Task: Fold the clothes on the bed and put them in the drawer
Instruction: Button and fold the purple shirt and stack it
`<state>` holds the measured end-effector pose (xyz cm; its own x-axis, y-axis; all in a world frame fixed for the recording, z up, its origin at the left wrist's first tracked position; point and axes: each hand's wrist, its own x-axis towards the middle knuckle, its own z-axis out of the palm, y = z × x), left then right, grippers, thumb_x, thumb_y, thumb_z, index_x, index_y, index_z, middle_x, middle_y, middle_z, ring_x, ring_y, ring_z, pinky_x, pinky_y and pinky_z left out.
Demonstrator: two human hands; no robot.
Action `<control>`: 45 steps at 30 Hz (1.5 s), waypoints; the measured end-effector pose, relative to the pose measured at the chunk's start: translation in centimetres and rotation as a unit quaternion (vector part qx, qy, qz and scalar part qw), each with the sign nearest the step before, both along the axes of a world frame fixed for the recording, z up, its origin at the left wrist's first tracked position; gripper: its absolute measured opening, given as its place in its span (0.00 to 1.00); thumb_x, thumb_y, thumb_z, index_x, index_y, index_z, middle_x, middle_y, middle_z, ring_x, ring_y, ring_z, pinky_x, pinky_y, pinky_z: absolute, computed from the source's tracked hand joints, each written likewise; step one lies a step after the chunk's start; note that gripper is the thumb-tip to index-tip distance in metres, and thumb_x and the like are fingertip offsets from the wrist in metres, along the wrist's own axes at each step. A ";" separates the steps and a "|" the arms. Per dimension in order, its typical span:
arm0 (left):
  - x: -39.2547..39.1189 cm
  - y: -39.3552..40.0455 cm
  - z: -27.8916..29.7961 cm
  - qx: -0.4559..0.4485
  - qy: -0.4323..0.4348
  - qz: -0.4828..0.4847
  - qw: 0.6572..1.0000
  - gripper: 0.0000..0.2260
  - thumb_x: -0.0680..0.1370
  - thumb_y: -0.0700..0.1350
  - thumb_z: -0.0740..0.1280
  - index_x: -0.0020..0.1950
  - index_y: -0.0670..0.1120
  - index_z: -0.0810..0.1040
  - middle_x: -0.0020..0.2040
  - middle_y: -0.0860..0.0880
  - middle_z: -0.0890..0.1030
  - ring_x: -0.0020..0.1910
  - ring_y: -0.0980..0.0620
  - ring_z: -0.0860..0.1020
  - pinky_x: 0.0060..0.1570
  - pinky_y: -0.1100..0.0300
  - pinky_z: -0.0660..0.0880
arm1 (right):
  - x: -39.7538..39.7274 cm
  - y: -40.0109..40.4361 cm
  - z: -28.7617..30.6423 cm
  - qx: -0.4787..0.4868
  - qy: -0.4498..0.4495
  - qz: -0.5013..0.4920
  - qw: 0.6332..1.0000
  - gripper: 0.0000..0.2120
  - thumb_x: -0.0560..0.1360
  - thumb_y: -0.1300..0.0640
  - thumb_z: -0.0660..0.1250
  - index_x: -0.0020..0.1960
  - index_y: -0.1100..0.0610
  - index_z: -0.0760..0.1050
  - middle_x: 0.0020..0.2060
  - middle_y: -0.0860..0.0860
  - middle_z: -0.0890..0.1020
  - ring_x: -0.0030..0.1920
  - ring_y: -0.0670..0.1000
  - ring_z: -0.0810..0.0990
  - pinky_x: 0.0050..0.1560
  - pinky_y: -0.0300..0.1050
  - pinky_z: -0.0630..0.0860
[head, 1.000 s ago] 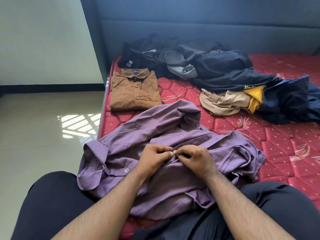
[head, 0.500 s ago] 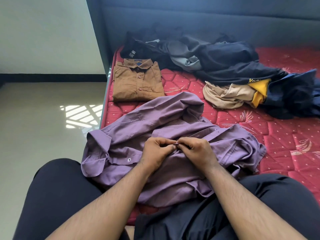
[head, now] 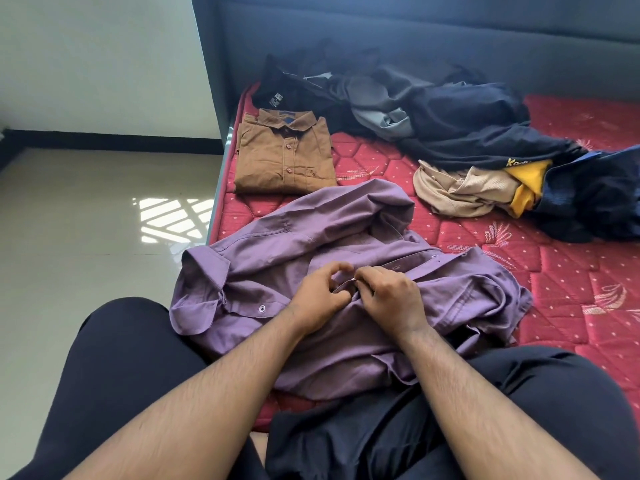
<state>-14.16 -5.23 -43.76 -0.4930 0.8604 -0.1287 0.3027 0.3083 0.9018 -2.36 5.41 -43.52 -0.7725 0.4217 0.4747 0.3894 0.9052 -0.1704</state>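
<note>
Hands barely shifted since earlier frame; both remain at shirt front, view tilted slightly. Left hand (head: 320,299) and right hand (head: 389,299) pinch placket of purple shirt (head: 277,258), fingers curled round cloth, likely buttoning. Purple shirt lies centre frame on bed (head: 571,306). Brown shirt (head: 284,157) already folded, upper centre. Heap of clothes (head: 467,133) upper right unfolded. Drawer not in view. Task early.

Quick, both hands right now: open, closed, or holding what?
Left hand: pinching the purple shirt at its button strip.
Right hand: pinching the same strip, opposite the left.
</note>
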 end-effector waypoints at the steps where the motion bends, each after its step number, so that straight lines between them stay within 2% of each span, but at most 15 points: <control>1: 0.0 -0.2 -0.1 0.002 0.016 -0.010 1.000 0.10 0.74 0.38 0.68 0.53 0.48 0.81 0.33 0.54 0.75 0.31 0.58 0.69 0.35 0.66 0.68 | -0.1 0.1 0.0 0.002 -0.015 0.014 1.000 0.08 0.72 0.53 0.60 0.38 0.55 0.75 0.29 0.49 0.79 0.31 0.55 0.80 0.29 0.47 0.73; 5: -1.9 -2.1 -0.5 -0.082 0.114 -0.068 0.988 0.15 0.71 0.43 0.67 0.55 0.52 0.85 0.46 0.50 0.86 0.45 0.52 0.82 0.48 0.58 0.77 | 0.5 1.2 0.2 0.010 -0.107 0.019 0.994 0.07 0.71 0.52 0.64 0.45 0.53 0.68 0.26 0.52 0.80 0.29 0.53 0.82 0.35 0.49 0.74; 7: -3.7 -3.7 -0.3 -0.133 0.207 -0.073 0.966 0.17 0.70 0.48 0.66 0.57 0.56 0.84 0.51 0.52 0.86 0.51 0.52 0.82 0.53 0.58 0.77 | 1.0 2.4 1.4 -0.074 -0.177 0.037 0.981 0.09 0.76 0.50 0.67 0.47 0.53 0.69 0.34 0.53 0.82 0.37 0.54 0.82 0.43 0.50 0.72; 9: -4.9 -5.2 0.1 -0.131 0.266 -0.067 0.953 0.20 0.69 0.51 0.63 0.59 0.56 0.83 0.55 0.54 0.85 0.56 0.53 0.81 0.55 0.58 0.76 | 1.0 3.1 2.9 -0.224 -0.232 0.068 0.944 0.12 0.75 0.46 0.69 0.48 0.51 0.69 0.38 0.50 0.80 0.42 0.53 0.77 0.46 0.47 0.69; 12: -5.8 -6.3 0.5 -0.128 0.314 -0.066 0.938 0.21 0.70 0.51 0.61 0.61 0.58 0.82 0.59 0.56 0.83 0.59 0.52 0.79 0.56 0.57 0.76 | 0.6 2.6 3.5 -0.203 -0.273 0.072 0.938 0.16 0.73 0.45 0.71 0.53 0.51 0.70 0.43 0.43 0.77 0.46 0.48 0.75 0.53 0.47 0.66; 16: -5.3 -6.3 0.5 -0.217 0.330 -0.080 0.915 0.15 0.74 0.44 0.64 0.58 0.56 0.82 0.59 0.53 0.82 0.62 0.48 0.77 0.56 0.54 0.74 | 1.2 1.2 2.5 -0.150 -0.267 0.058 0.950 0.17 0.72 0.48 0.71 0.57 0.48 0.69 0.56 0.45 0.79 0.60 0.50 0.75 0.55 0.49 0.62; 19: -3.4 -4.4 2.0 -0.252 0.364 -0.073 0.894 0.15 0.71 0.45 0.63 0.56 0.55 0.81 0.60 0.50 0.78 0.63 0.44 0.74 0.59 0.49 0.69 | 1.2 0.6 1.9 -0.190 -0.185 0.053 0.963 0.17 0.71 0.51 0.72 0.57 0.49 0.73 0.53 0.46 0.79 0.58 0.51 0.76 0.55 0.49 0.68; 22: -2.0 -1.3 3.4 -0.198 0.285 -0.011 0.938 0.15 0.70 0.49 0.61 0.52 0.53 0.83 0.56 0.49 0.83 0.57 0.43 0.79 0.56 0.51 0.74 | 0.8 1.0 1.3 -0.261 -0.070 0.071 0.960 0.08 0.71 0.60 0.72 0.49 0.55 0.78 0.44 0.50 0.80 0.48 0.52 0.78 0.52 0.53 0.75; 24: -1.7 0.6 3.3 -0.192 0.238 -0.005 0.952 0.13 0.72 0.48 0.62 0.52 0.51 0.83 0.54 0.48 0.84 0.55 0.43 0.80 0.54 0.52 0.77 | 0.8 1.4 0.7 -0.231 -0.058 0.069 0.969 0.04 0.71 0.65 0.70 0.44 0.58 0.80 0.42 0.53 0.79 0.45 0.55 0.78 0.49 0.54 0.76; 28: -1.4 2.4 1.0 -0.157 0.182 -0.024 0.970 0.08 0.72 0.44 0.65 0.46 0.50 0.83 0.48 0.50 0.84 0.50 0.48 0.81 0.49 0.55 0.77 | 0.8 1.4 0.1 -0.116 -0.103 0.036 0.987 0.02 0.67 0.61 0.73 0.39 0.56 0.83 0.38 0.53 0.76 0.39 0.60 0.77 0.38 0.54 0.78; 32: -0.7 1.5 -2.2 -0.095 0.124 0.046 0.987 0.04 0.74 0.43 0.71 0.48 0.48 0.83 0.46 0.49 0.84 0.48 0.49 0.80 0.50 0.56 0.75 | 0.6 0.9 0.4 -0.027 -0.186 -0.019 0.982 0.10 0.57 0.55 0.82 0.31 0.48 0.82 0.33 0.50 0.74 0.34 0.57 0.77 0.29 0.49 0.73; 36: -0.4 0.9 -3.4 -0.038 0.084 0.075 0.993 0.04 0.75 0.42 0.72 0.48 0.47 0.85 0.46 0.51 0.84 0.47 0.54 0.80 0.52 0.59 0.74 | 0.2 0.8 -0.6 0.016 -0.213 -0.035 0.976 0.10 0.56 0.53 0.82 0.30 0.48 0.81 0.33 0.50 0.75 0.35 0.56 0.77 0.31 0.49 0.73; 39: -0.5 1.1 -2.6 -0.003 -0.050 0.093 0.994 0.05 0.74 0.38 0.72 0.44 0.48 0.84 0.40 0.51 0.84 0.39 0.58 0.79 0.46 0.62 0.76 | 0.3 0.5 -0.9 0.041 -0.198 -0.040 0.978 0.08 0.63 0.54 0.78 0.33 0.50 0.79 0.36 0.49 0.75 0.38 0.56 0.76 0.36 0.51 0.71; 43: -0.9 0.8 -1.3 0.034 -0.150 0.105 0.983 0.06 0.76 0.34 0.70 0.43 0.43 0.83 0.33 0.53 0.82 0.31 0.63 0.74 0.36 0.70 0.72 | 0.3 0.7 -0.2 0.009 -0.063 -0.009 0.998 0.04 0.72 0.53 0.65 0.39 0.51 0.76 0.37 0.48 0.78 0.40 0.55 0.78 0.43 0.51 0.67; 45: -1.1 0.9 -1.0 0.033 -0.174 0.089 0.980 0.05 0.77 0.34 0.69 0.44 0.41 0.82 0.31 0.55 0.80 0.28 0.64 0.72 0.32 0.71 0.69 | 0.4 1.1 0.5 -0.073 -0.005 0.051 0.996 0.06 0.74 0.56 0.63 0.42 0.54 0.78 0.37 0.49 0.81 0.40 0.54 0.80 0.43 0.51 0.72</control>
